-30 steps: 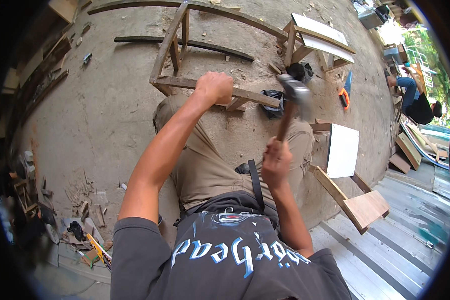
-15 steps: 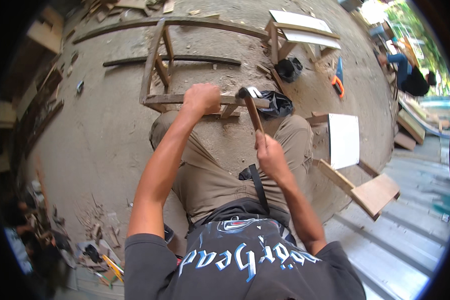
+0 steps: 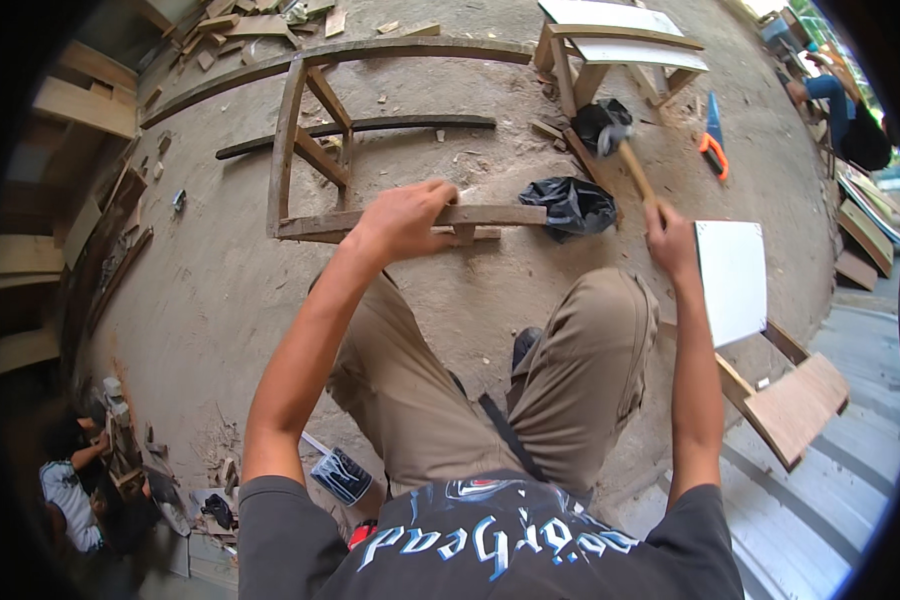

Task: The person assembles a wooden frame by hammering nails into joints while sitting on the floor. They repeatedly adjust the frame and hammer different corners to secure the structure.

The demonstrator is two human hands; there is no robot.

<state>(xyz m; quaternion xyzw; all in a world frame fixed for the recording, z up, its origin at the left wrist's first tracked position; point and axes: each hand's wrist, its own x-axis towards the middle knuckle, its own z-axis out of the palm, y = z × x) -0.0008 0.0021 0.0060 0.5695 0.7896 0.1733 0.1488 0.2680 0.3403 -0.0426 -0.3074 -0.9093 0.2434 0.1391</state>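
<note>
My left hand (image 3: 407, 222) grips the near rail of a wooden frame (image 3: 315, 224), fingers over the top and the thumb lower down. The frame lies on the ground in front of my knees, its long rails running across the floor. Out to the right, my right hand (image 3: 670, 240) is closed round the handle of a hammer (image 3: 638, 178). The hammer's head is slightly blurred and overlaps a black plastic bag farther off. Another black plastic bag (image 3: 568, 207) sits at the right end of the gripped rail.
A dark wooden bar (image 3: 395, 123) lies behind the frame. A handsaw (image 3: 713, 140) with an orange handle rests at the right, near a white-topped wooden piece (image 3: 625, 45). A white-panelled wooden piece (image 3: 733, 280) stands by my right forearm. Other people sit at the far right and lower left.
My right hand has swung the hammer away from the rail, out to the right. My left hand has loosened from a fist to fingers spread over the rail. The view has shifted slightly.
</note>
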